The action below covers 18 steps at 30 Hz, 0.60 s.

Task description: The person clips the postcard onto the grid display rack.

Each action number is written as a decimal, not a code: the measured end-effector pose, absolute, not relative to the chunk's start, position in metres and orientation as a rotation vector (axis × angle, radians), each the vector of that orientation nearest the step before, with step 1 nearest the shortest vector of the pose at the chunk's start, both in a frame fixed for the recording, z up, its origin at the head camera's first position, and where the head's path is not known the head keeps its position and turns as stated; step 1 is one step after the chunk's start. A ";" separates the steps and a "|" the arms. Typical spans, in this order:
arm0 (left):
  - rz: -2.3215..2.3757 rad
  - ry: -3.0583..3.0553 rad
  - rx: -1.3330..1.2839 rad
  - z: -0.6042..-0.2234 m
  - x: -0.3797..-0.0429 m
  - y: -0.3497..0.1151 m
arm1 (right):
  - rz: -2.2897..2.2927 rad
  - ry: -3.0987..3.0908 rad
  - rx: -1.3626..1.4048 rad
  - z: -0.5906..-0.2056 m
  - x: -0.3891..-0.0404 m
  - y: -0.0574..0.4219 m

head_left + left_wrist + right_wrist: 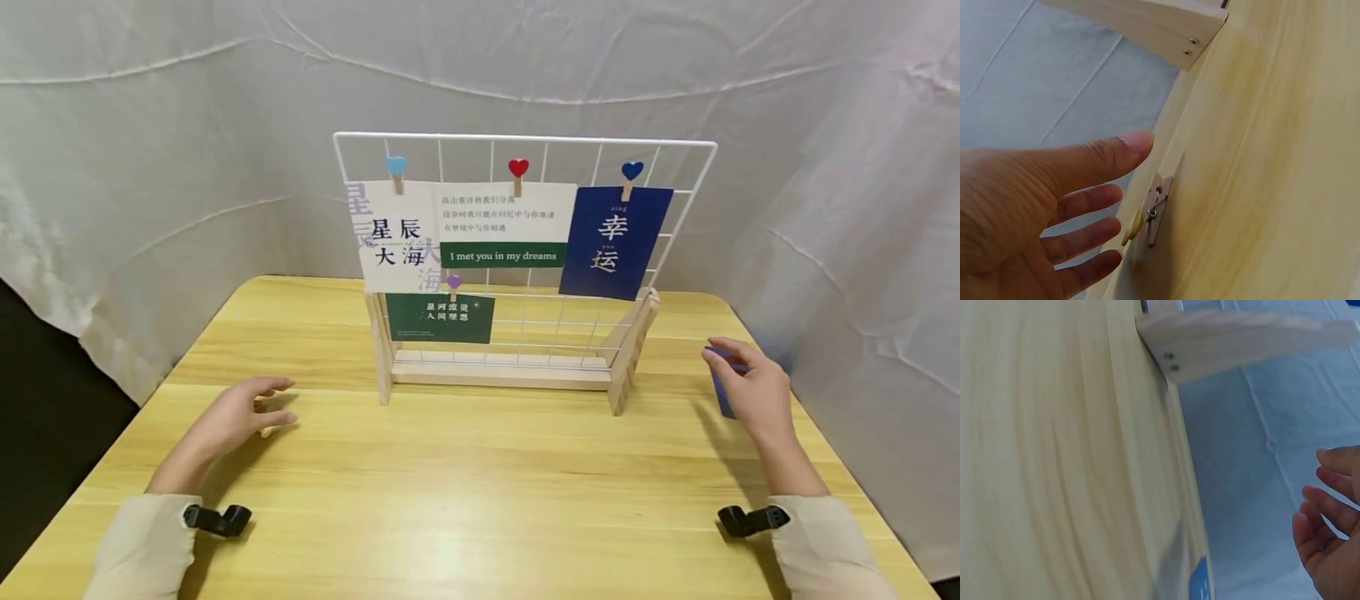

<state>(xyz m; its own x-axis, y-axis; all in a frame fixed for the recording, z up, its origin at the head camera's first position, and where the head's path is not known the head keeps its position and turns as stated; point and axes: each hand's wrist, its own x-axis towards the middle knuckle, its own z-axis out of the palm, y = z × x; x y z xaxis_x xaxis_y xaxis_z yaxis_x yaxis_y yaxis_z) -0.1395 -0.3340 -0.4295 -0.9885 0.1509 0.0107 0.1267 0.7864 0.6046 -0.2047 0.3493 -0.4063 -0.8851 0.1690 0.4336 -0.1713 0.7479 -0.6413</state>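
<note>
At the left of the table my left hand hovers with its fingers loosely bent and nothing in them. Just beyond its fingertips lies a small wooden clothespin with a yellow decoration, mostly hidden by the hand in the head view. On the other side my right hand is held above a blue card that lies on the table. The right wrist view shows a gap between those relaxed fingers and the card. Part of the card is covered by the hand in the head view.
A white wire grid on a wooden stand stands at the back middle. Heart clothespins, such as a red one, hold a white card, a dark blue card and others. Pale cloth hangs behind.
</note>
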 end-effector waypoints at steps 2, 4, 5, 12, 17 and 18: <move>0.968 2.938 0.204 -0.431 -0.138 -0.336 | 0.962 -2.496 -0.023 -0.408 -0.206 0.356; 0.952 2.948 0.197 -0.432 -0.137 -0.337 | 0.954 -2.511 -0.054 -0.409 -0.208 0.363; 0.950 2.952 0.199 -0.432 -0.137 -0.338 | 0.947 -2.519 -0.069 -0.410 -0.208 0.367; 0.913 2.985 0.223 -0.437 -0.133 -0.341 | 0.933 -2.593 -0.101 -0.418 -0.211 0.390; 0.881 3.025 0.242 -0.437 -0.130 -0.346 | 1.005 -2.710 -0.037 -0.420 -0.210 0.405; 0.875 3.029 0.241 -0.437 -0.130 -0.347 | 1.022 -2.741 -0.016 -0.421 -0.209 0.408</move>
<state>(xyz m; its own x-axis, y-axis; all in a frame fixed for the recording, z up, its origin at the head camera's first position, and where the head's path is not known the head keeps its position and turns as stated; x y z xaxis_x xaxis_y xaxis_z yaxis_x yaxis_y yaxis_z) -0.1300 -0.3465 -0.4370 -0.9882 0.1403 0.0617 0.1516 0.8354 0.5283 -0.2094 0.4082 -0.4206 -0.9766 0.0854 0.1972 -0.0646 0.7585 -0.6485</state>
